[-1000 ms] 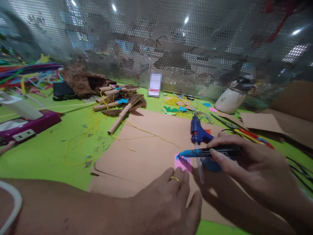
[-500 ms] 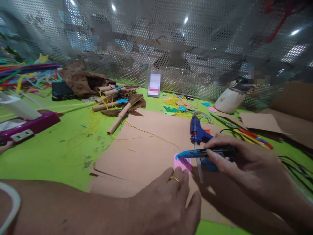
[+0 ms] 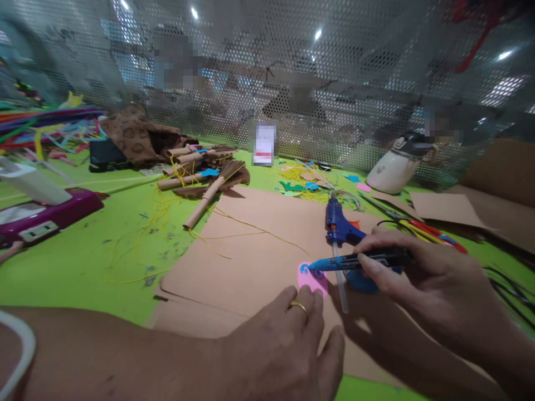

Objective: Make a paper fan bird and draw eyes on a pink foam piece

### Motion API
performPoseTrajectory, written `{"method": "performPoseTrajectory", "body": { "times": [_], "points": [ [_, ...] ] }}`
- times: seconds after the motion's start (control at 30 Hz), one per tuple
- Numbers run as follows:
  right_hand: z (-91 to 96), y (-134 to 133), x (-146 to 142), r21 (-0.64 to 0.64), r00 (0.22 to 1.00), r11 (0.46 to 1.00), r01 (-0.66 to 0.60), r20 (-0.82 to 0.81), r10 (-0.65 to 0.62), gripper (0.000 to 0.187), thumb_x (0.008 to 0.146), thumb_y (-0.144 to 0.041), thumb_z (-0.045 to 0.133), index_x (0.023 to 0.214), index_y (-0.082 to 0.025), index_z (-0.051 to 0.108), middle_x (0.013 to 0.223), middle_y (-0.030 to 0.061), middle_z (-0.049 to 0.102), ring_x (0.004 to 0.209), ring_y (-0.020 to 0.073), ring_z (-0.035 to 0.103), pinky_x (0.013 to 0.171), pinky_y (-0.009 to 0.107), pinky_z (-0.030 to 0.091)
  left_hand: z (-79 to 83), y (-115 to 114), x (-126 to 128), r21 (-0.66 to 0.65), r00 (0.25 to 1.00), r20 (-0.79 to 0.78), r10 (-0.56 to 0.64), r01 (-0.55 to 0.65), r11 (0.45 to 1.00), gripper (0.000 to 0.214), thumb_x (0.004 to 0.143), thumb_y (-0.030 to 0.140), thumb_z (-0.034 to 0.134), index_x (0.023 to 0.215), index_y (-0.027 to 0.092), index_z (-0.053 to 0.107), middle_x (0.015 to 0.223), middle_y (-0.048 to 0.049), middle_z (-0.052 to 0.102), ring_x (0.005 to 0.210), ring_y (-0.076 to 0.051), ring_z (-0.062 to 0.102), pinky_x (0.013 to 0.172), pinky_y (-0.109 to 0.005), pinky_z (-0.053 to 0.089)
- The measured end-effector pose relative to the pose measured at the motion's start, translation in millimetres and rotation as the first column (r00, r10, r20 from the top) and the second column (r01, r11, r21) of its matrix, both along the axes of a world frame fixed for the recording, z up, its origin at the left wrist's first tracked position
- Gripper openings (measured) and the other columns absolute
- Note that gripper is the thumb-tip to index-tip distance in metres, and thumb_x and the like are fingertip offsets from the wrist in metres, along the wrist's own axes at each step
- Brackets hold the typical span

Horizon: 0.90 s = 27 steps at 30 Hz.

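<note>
My right hand [image 3: 422,275] grips a blue and black pen [image 3: 355,260], its tip touching a small pink cutout [image 3: 311,277] that bears blue marks. My left hand [image 3: 288,340], with a gold ring, rests fingers-down on the brown cardboard sheet [image 3: 254,250], fingertips pressing the near edge of the pink cutout. A blue glue gun [image 3: 339,225] lies on the cardboard just behind the pen, a glue stick jutting toward me.
Small paper brooms [image 3: 204,178] and yellow threads lie at the back of the green table [image 3: 75,256]. A purple device [image 3: 45,214] sits left, a white helmet-like object [image 3: 397,164] back right, scissors [image 3: 418,223] and more cardboard [image 3: 472,209] right. A perforated metal screen [image 3: 267,72] closes the back.
The pen tip has shifted slightly right over the pink cutout. My left hand stays in place.
</note>
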State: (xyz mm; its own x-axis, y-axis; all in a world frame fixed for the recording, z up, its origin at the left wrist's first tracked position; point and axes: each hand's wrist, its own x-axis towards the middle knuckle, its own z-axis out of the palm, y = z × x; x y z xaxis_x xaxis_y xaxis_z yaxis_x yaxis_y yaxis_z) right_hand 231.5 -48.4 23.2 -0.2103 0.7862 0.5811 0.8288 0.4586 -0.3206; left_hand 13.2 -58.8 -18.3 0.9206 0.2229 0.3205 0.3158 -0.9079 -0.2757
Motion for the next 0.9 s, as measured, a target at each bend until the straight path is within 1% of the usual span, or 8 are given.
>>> {"method": "performPoseTrajectory", "body": {
  "times": [0.13,0.2,0.37,0.43,0.67,0.73,0.83,0.9],
  "points": [
    [-0.1,-1.2,-0.4,-0.008,0.997,0.999,0.043,-0.059,-0.043,0.007,0.081,-0.028,0.059,0.083,-0.025,0.065,0.074,-0.0014,0.073,0.057,0.014,0.068,0.041,0.019,0.048,0.9,0.5,0.2,-0.007,1.0,0.008,-0.006,0.006,1.0,0.035,0.091,0.018,0.041,0.121,0.003,0.053,0.113,-0.0276,0.063,0.107,-0.035,0.061,0.088,-0.048,0.047],
    [-0.7,-1.7,-0.7,-0.012,0.997,0.999,0.038,-0.073,-0.039,0.008,0.082,-0.029,0.059,0.086,-0.025,0.065,0.075,-0.0021,0.073,0.055,0.0131,0.067,0.04,0.018,0.047,2.7,0.3,0.1,-0.016,1.0,-0.001,-0.006,0.006,1.0,0.035,0.091,0.018,0.041,0.12,0.003,0.054,0.112,-0.028,0.064,0.109,-0.035,0.06,0.089,-0.048,0.047],
    [-1.8,-2.2,-2.8,0.002,0.999,1.0,-0.004,-0.039,0.004,0.007,0.082,-0.027,0.06,0.087,-0.026,0.065,0.078,-0.0036,0.073,0.062,0.0117,0.067,0.057,0.019,0.053,3.3,-0.3,0.5,-0.018,1.0,0.004,0.001,-0.001,1.0,0.035,0.09,0.019,0.041,0.119,0.002,0.054,0.111,-0.028,0.064,0.106,-0.035,0.061,0.089,-0.048,0.046],
    [-1.4,-1.9,-4.1,-0.002,1.0,1.0,-0.008,-0.028,0.008,0.007,0.082,-0.027,0.06,0.087,-0.025,0.065,0.077,-0.0043,0.073,0.061,0.011,0.067,0.058,0.019,0.053,1.8,0.1,1.0,-0.01,1.0,-0.003,-0.005,0.005,1.0,0.036,0.09,0.02,0.043,0.12,0.002,0.054,0.111,-0.0276,0.064,0.105,-0.036,0.062,0.089,-0.048,0.047],
    [1.0,0.7,-5.7,-0.02,0.999,1.0,-0.004,-0.036,0.003,0.006,0.082,-0.026,0.059,0.084,-0.024,0.065,0.07,-0.0043,0.071,0.054,0.011,0.064,0.054,0.02,0.051,0.2,1.6,1.8,0.006,1.0,-0.011,0.006,-0.006,1.0,0.037,0.09,0.02,0.042,0.121,0.003,0.052,0.111,-0.026,0.065,0.105,-0.035,0.062,0.087,-0.048,0.047],
    [0.4,0.4,-3.6,-0.023,0.999,1.0,0.012,-0.041,-0.013,0.006,0.081,-0.026,0.06,0.084,-0.024,0.065,0.072,-0.0033,0.072,0.056,0.0123,0.066,0.053,0.021,0.052,0.0,1.6,1.4,0.009,1.0,-0.012,0.001,0.0,1.0,0.037,0.09,0.019,0.04,0.121,0.003,0.052,0.111,-0.0265,0.064,0.106,-0.035,0.061,0.087,-0.048,0.047],
    [-0.7,-1.0,0.0,-0.028,0.997,0.999,0.047,-0.057,-0.048,0.008,0.082,-0.028,0.061,0.087,-0.024,0.065,0.076,-0.0017,0.073,0.057,0.0135,0.067,0.046,0.02,0.05,0.2,0.8,0.5,0.013,1.0,-0.003,-0.011,0.011,1.0,0.036,0.091,0.017,0.038,0.121,0.003,0.052,0.111,-0.0276,0.064,0.106,-0.035,0.062,0.087,-0.048,0.047],
    [-1.0,-1.7,0.9,-0.034,0.997,0.998,0.045,-0.064,-0.047,0.008,0.083,-0.028,0.06,0.088,-0.024,0.065,0.078,-0.0011,0.073,0.058,0.0139,0.068,0.043,0.019,0.05,0.9,0.1,0.1,0.004,1.0,0.002,-0.013,0.013,1.0,0.036,0.091,0.017,0.037,0.121,0.002,0.052,0.11,-0.0283,0.064,0.105,-0.035,0.062,0.087,-0.048,0.047]
  ]
}}
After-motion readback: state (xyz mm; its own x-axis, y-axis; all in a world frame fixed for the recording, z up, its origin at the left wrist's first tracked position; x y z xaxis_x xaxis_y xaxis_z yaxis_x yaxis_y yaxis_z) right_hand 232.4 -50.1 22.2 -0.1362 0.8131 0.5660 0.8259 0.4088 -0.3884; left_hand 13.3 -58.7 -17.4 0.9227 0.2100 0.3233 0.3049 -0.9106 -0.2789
